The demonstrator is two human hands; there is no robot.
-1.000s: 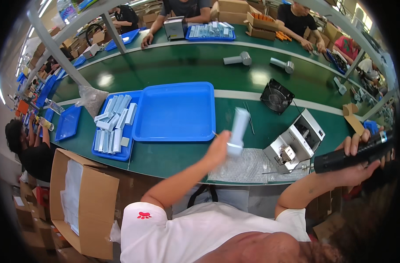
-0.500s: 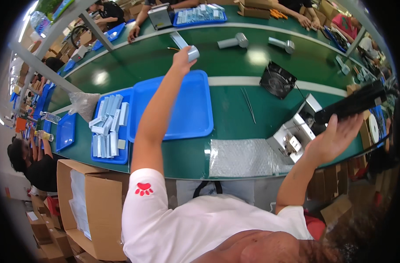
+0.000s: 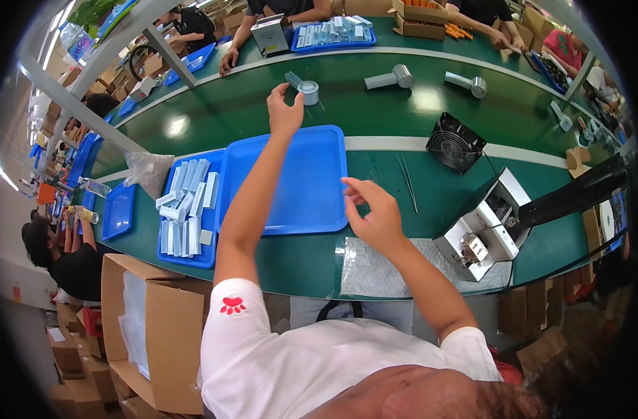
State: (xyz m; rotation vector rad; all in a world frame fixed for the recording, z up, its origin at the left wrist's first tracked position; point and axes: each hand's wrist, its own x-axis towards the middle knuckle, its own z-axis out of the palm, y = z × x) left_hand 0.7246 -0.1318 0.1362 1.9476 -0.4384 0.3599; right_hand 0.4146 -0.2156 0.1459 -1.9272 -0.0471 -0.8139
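Note:
My left hand (image 3: pixel 285 112) reaches over the green belt, its fingers apart. Just beyond its thumb lies a grey-blue part shaped like a hair dryer (image 3: pixel 308 92), with a round head and straight handle; a slight touch cannot be ruled out. My right hand (image 3: pixel 375 213) is bent above the right edge of an empty-looking blue tray (image 3: pixel 284 222), thumb and fingers apart, holding nothing. Left of it, a smaller blue tray (image 3: pixel 206 262) carries several pale blue handle-shaped pieces (image 3: pixel 186 209). Bubble wrap (image 3: pixel 368 269) lies near the table's front edge.
A white metal fixture (image 3: pixel 476 234) with a black cylindrical arm (image 3: pixel 577 192) stands right, near a black fan (image 3: pixel 455 143) and tweezers (image 3: pixel 408 183). Two similar parts (image 3: pixel 392 78) (image 3: pixel 467 84) lie on the belt. A carton (image 3: pixel 179 335) sits at left; co-workers line the far side.
My left hand has let go of the hair-dryer-shaped part, which rests on the belt. My right hand has swung left from the black arm to the blue tray's edge.

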